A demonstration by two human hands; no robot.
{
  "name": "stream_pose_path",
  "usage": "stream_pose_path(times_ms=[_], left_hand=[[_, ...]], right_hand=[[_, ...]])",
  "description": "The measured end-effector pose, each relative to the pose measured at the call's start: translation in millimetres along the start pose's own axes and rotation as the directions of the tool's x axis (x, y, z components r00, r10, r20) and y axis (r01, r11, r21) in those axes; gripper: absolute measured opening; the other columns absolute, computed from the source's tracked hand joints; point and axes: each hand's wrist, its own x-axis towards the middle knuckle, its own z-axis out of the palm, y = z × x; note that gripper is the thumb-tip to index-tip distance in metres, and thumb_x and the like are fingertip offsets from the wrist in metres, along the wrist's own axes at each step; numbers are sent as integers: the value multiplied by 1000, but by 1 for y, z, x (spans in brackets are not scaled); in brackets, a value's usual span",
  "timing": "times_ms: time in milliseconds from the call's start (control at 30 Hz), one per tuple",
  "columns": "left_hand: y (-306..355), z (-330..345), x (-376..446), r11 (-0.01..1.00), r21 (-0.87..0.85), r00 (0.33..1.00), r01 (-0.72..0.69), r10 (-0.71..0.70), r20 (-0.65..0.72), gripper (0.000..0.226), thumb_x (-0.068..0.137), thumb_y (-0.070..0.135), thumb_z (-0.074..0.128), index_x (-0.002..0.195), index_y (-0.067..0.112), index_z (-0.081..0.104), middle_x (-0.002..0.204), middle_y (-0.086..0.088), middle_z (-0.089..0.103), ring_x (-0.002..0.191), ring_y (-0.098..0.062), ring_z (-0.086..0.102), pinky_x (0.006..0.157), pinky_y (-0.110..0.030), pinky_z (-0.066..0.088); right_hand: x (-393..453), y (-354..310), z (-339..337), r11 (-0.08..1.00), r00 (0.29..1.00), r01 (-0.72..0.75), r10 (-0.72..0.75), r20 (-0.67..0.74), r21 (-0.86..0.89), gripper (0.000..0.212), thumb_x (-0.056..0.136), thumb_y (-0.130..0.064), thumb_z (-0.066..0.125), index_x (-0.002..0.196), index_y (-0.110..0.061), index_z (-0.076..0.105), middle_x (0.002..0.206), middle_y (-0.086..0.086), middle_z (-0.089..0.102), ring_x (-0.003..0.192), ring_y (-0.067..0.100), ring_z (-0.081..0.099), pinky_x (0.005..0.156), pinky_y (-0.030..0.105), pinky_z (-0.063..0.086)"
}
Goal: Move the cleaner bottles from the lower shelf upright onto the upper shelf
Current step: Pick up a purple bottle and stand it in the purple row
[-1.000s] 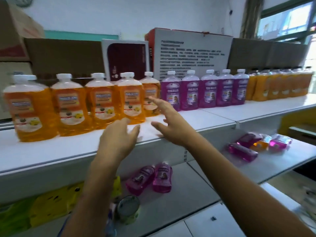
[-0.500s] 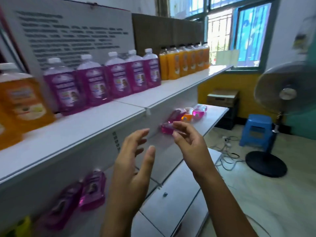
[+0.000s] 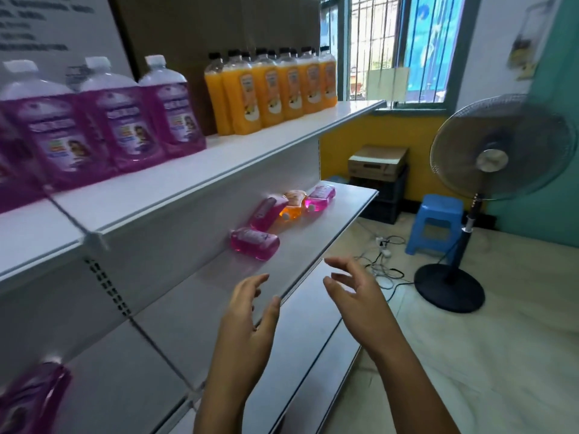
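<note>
Several cleaner bottles lie on their sides on the lower shelf (image 3: 329, 236): a pink one (image 3: 254, 243) nearest me, a second pink one (image 3: 266, 213), an orange one (image 3: 293, 203) and a third pink one (image 3: 319, 198) farther back. Another purple bottle (image 3: 29, 399) lies at the bottom left. On the upper shelf (image 3: 250, 151) purple bottles (image 3: 125, 120) and orange bottles (image 3: 275, 89) stand upright. My left hand (image 3: 247, 321) and my right hand (image 3: 357, 296) hover empty with relaxed fingers, short of the nearest pink bottle.
A standing fan (image 3: 488, 170) and a blue stool (image 3: 437, 227) stand on the floor to the right, with cables (image 3: 380, 264) near the shelf end. Cardboard boxes (image 3: 377, 170) sit under the window. Large boxes stand behind the upper-shelf bottles.
My view has swung right along the shelves. Both hands dropped from the upper shelf to the lower shelf's level and moved toward the lying bottles, still empty.
</note>
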Motion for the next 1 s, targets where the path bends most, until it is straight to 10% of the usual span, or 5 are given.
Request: stream_pose_path(times_ms=[233,1000], left_hand=[[-1,65,45,998,57,999,36,-37,28,36,98,29,56,134,28,53,131,12,52,119,-5,50,102,-32,44],[-76,239,358,994,66,988,83,-91,128,44,96,32,59,137,17,50,136,-7,54,122,-23,53,91,-34,45]], right_hand=[[40,49,-31,998,998,-34,36,48,-53,29,98,-27,57,117,-49,55,124,-32,53,112,-20,49,81,6,43],[346,161,-76,961,995,-47,70,75,-273,43,95,-30,63,134,-41,48,134,-21,45,125,2,48,104,30,46]])
